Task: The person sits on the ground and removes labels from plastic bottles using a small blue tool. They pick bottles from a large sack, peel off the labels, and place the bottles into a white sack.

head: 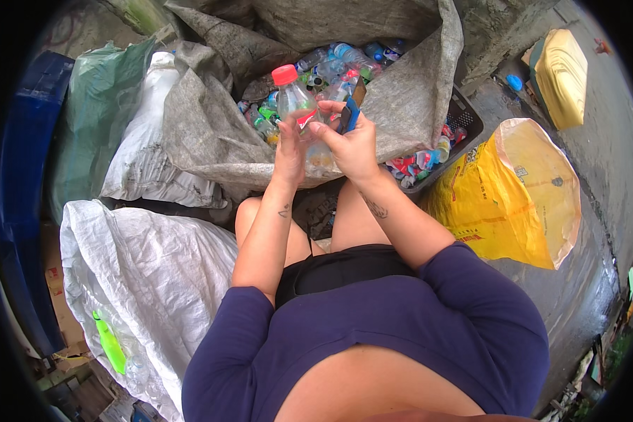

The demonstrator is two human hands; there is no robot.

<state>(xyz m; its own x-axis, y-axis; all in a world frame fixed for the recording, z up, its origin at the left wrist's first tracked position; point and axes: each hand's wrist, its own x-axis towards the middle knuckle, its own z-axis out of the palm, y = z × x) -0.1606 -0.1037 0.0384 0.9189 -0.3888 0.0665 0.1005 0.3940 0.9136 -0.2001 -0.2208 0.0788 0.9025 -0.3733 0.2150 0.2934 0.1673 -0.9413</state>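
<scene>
A clear plastic bottle (294, 100) with a red cap stands nearly upright between my hands, a red label around its middle. My left hand (291, 150) grips the bottle from the left side. In my right hand (351, 140) is a blue-handled utility knife (350, 113), its brownish blade pointing up and away from me. The right thumb and index finger touch the label's edge. Beyond the hands, a large grey woven sack (205, 121) gapes wide, with many plastic bottles (337, 66) heaped inside.
At right, a dark plastic crate (467, 113) holds labels and caps beside an open yellow sack (490, 211). A white sack (174, 253) with bottles stands at left, near another white sack (142, 142) and a green one (92, 116). Yellow foam (562, 79) lies far right.
</scene>
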